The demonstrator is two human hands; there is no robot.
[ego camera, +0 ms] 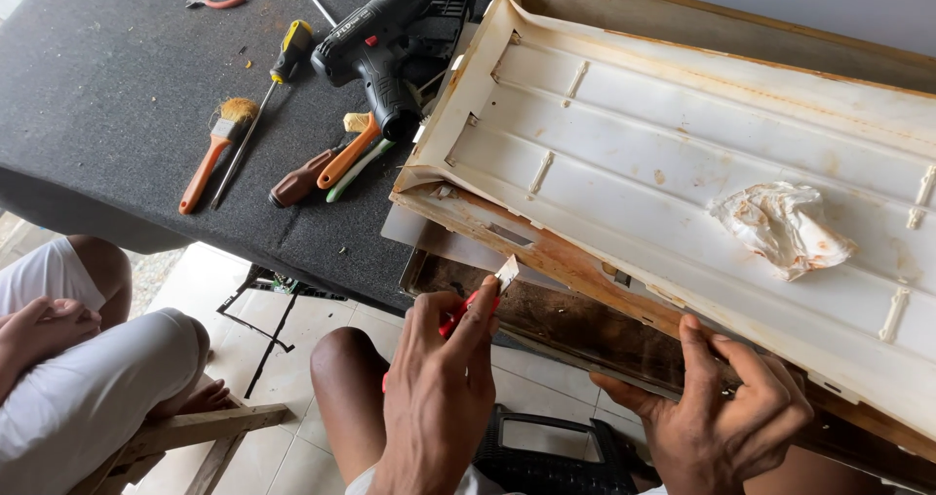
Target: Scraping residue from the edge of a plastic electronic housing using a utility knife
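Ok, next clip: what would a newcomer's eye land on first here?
Probably the big stained white panel with ribs, filling the right side, with a crumpled rust-smeared rag lying on it. Next, at bottom centre, the left hand holding a red utility knife near the panel's rusty front edge, while the right hand grips that edge. A black power drill lies on the dark table.

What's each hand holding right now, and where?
Left hand holds a red utility knife by its handle; right hand grips the panel's near edge.
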